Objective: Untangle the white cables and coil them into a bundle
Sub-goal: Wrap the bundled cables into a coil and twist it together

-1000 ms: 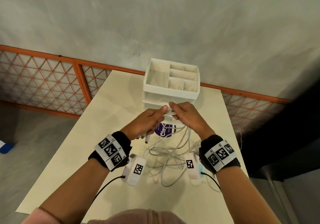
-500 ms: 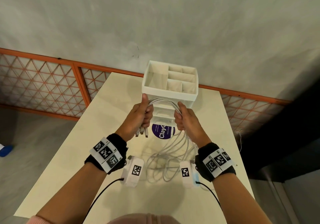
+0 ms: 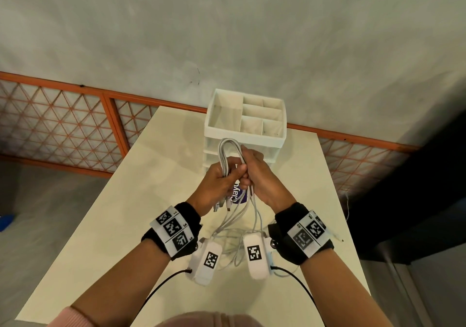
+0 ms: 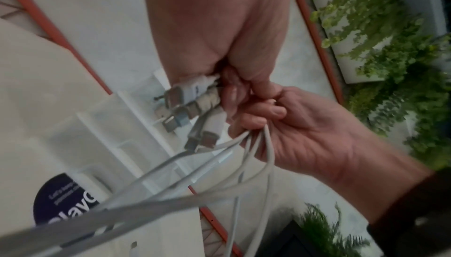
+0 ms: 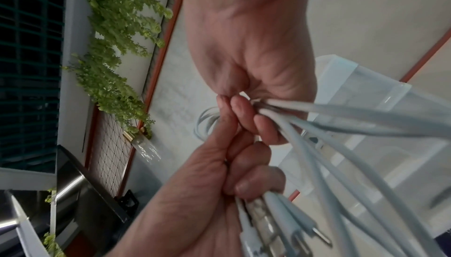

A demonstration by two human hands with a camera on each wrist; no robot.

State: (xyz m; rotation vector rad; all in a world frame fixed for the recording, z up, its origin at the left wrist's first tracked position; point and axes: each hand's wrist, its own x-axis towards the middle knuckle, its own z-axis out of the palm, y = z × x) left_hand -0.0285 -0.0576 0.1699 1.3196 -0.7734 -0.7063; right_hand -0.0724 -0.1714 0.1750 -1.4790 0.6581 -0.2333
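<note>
Several white cables (image 3: 228, 150) are gathered into a narrow loop that stands up above both hands, in front of the organizer. My left hand (image 3: 220, 181) grips the bundle, and the cables' plug ends (image 3: 222, 204) hang below its fist. In the left wrist view the plugs (image 4: 190, 105) stick out of the left hand (image 4: 214, 52). My right hand (image 3: 253, 172) presses against the left and grips the same strands. The right wrist view has the right hand (image 5: 246, 91) curled round the cables (image 5: 341, 118). The loose lengths (image 3: 239, 235) trail down onto the table.
A white organizer (image 3: 245, 137) with open top compartments and drawers stands at the cream table's (image 3: 121, 215) far edge. A round purple label (image 3: 239, 196) lies below the hands. An orange lattice railing (image 3: 75, 129) runs behind, and green plants (image 4: 390, 68) grow to the right.
Half a second ago the hands were apart with the cables arched between them. They have come together, folding the strands into a tall narrow loop, and more slack is lifted off the table.
</note>
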